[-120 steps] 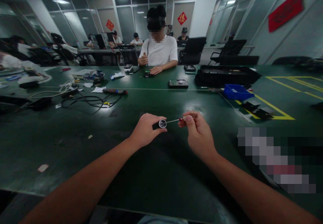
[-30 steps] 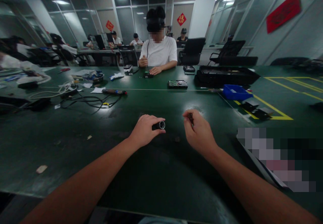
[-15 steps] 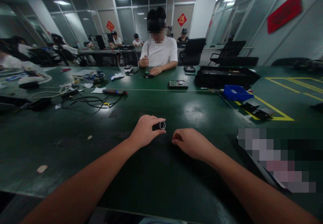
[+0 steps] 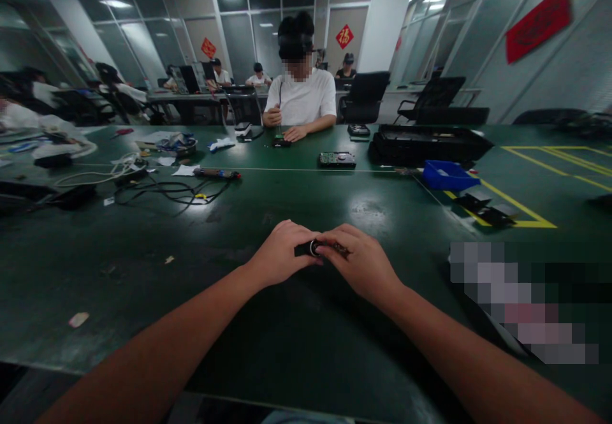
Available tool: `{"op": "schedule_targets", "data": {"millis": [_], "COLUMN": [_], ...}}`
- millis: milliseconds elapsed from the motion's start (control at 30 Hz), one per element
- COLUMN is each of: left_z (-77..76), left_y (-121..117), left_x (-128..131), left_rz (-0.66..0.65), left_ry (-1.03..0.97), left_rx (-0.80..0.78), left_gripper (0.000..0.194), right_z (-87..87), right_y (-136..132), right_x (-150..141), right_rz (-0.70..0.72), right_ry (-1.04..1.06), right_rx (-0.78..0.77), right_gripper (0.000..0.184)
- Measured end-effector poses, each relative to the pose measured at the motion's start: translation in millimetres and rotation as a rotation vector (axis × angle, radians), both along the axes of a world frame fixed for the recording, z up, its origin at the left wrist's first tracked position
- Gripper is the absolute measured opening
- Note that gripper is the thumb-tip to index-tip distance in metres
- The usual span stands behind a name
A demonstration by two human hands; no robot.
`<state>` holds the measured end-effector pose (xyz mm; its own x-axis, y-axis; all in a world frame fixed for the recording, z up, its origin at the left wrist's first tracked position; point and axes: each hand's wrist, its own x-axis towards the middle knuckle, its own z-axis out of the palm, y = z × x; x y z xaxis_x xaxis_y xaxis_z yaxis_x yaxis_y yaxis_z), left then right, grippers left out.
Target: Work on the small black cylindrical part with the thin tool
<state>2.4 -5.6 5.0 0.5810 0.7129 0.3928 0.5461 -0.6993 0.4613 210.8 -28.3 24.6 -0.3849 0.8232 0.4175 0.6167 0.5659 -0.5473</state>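
My left hand (image 4: pixel 278 253) is closed around a short black flashlight-like tube (image 4: pixel 302 248), held level above the green table with its silver-ringed end facing right. The fingers of my right hand (image 4: pixel 363 259) are pinched together against that ringed end. Something small and brownish shows between the right thumb and fingers, mostly hidden, and I cannot make out what it is. The two hands meet at the tube's end.
A circuit board device (image 4: pixel 337 159) lies ahead, with a black tray (image 4: pixel 430 145) and blue bin (image 4: pixel 449 175) to its right. Black cables (image 4: pixel 162 193) and a pen-like tool (image 4: pixel 217 174) lie left. Across the table, a person (image 4: pixel 306 99) works with a screwdriver.
My right hand has moved left and up, and its fingertips now touch the tube's ringed end. My left hand has shifted slightly right with the tube.
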Motion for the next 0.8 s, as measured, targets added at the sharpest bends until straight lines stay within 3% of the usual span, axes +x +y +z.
{"op": "schedule_targets", "data": {"millis": [200, 800], "left_z": [-3.1, 1.6], "left_y": [1.6, -2.6], "left_x": [-1.6, -0.9], "left_rz": [-0.007, -0.043], "left_ry": [-0.021, -0.012], "left_rx": [-0.012, -0.048], "left_gripper": [0.045, 0.038], "right_z": [1.2, 2.9], "right_y": [0.8, -0.6], "right_x": [1.1, 1.7], "right_rz": [-0.151, -0.137], "right_ry": [-0.013, -0.050], "right_rx": [-0.010, -0.034], "right_gripper": [0.028, 0.022]}}
